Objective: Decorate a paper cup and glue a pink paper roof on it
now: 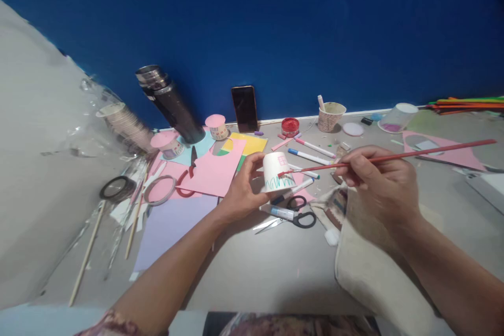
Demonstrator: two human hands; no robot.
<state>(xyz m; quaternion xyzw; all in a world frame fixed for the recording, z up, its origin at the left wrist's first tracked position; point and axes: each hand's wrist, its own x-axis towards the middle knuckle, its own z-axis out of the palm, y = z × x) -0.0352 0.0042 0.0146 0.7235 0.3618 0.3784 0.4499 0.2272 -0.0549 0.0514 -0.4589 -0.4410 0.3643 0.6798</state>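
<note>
Left hand [242,189] fingers clamp an upturned paper cup [276,172]; right hand [374,178] pinches a red paintbrush [394,156]. Bare table [275,268] lies nearer; scissors [293,215] sit partly hidden beneath the cup.

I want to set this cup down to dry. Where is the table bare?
Bare table in front, bordered by the scissors, the left forearm and the cloth bag. Another patch: right of the right hand, in front of the pink triangle. Crowded: papers, tape rolls at left; markers behind the cup.
</note>
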